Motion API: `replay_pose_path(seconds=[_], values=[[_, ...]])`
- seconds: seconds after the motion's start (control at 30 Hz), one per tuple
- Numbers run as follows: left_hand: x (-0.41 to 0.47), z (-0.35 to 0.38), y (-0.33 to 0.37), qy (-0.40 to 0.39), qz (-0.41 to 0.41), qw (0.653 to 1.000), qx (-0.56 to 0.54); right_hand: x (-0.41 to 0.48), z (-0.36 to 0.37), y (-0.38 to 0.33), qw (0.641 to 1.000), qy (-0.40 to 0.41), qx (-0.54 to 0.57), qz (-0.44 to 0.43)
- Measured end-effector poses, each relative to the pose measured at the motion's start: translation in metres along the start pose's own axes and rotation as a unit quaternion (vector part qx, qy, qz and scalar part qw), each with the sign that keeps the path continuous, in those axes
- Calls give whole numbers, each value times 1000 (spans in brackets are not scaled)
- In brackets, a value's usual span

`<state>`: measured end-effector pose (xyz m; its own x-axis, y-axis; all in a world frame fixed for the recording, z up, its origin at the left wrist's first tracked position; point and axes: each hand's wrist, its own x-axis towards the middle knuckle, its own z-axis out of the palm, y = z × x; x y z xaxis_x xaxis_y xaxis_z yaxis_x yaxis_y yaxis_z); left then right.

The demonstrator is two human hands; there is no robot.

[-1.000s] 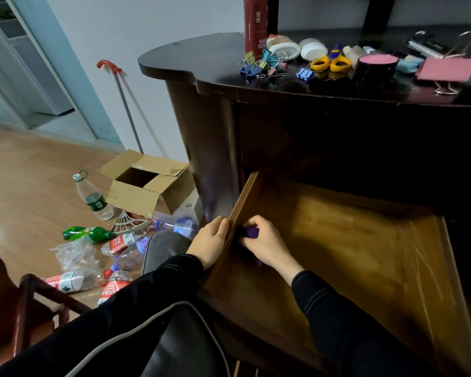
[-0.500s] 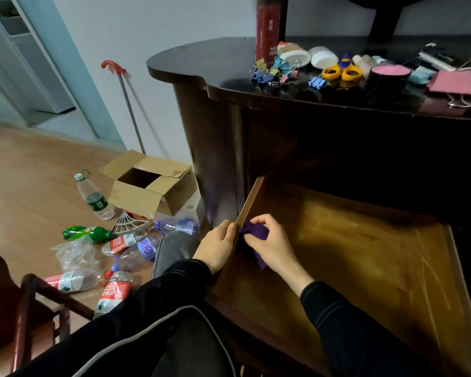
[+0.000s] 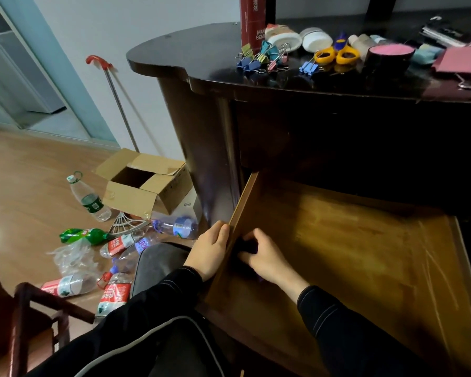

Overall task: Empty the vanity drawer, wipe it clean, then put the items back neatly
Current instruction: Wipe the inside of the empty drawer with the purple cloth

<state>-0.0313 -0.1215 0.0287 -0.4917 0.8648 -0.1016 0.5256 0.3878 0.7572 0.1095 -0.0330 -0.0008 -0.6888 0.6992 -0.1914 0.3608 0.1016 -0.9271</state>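
The wooden vanity drawer [image 3: 365, 254] is pulled out, its bottom bare. My left hand [image 3: 211, 248] holds the outside of the drawer's left wall [image 3: 244, 202], thumb at the top edge. My right hand [image 3: 265, 257] is inside the drawer, fingers curled round a dark purple cloth [image 3: 246, 247] pressed against the inner left wall; most of the cloth is hidden in shadow. On the dark vanity top [image 3: 191, 63] lie binder clips [image 3: 259, 59], yellow scissors [image 3: 336, 54], white jars [image 3: 316, 40], a pink-topped round box [image 3: 389, 55], a red tall box [image 3: 256, 20] and a pink folder [image 3: 462, 59].
On the floor to the left lie an open cardboard box [image 3: 144, 183], several plastic bottles [image 3: 89, 197] and a metal-handled stick [image 3: 114, 96] leaning on the wall. A wooden chair [image 3: 25, 317] stands at the lower left. My knees sit in front of the drawer.
My right hand with the cloth has slid along the inner left wall of the drawer, first away from me and then back a little. My left hand has stayed on the wall.
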Motion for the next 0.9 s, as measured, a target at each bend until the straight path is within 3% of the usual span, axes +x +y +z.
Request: replay_pose_path(seconds=[0.07, 0.23, 0.4, 0.47, 0.73, 0.8, 0.9], values=[[-1, 0, 0, -4, -5, 1000, -13, 2, -4, -1, 1000, -4, -17, 3], [0, 1, 1, -12, -22, 1000, -18, -5, 0, -8, 994, 62, 72, -60], [-1, -1, 0, -5, -2, 999, -41, -12, 17, 14, 995, -68, -67, -8], [-2, 0, 1, -3, 0, 999, -43, -8, 16, 16, 993, -79, -87, 11], [-1, -1, 2, -6, -11, 1000, -29, 18, -7, 10, 985, 159, 13, 65], [-1, 0, 2, -2, -17, 999, -33, 16, -1, 8, 989, 134, -27, 61], [0, 0, 3, -5, -22, 999, -37, 5, 13, 14, 986, 10, -150, 67]])
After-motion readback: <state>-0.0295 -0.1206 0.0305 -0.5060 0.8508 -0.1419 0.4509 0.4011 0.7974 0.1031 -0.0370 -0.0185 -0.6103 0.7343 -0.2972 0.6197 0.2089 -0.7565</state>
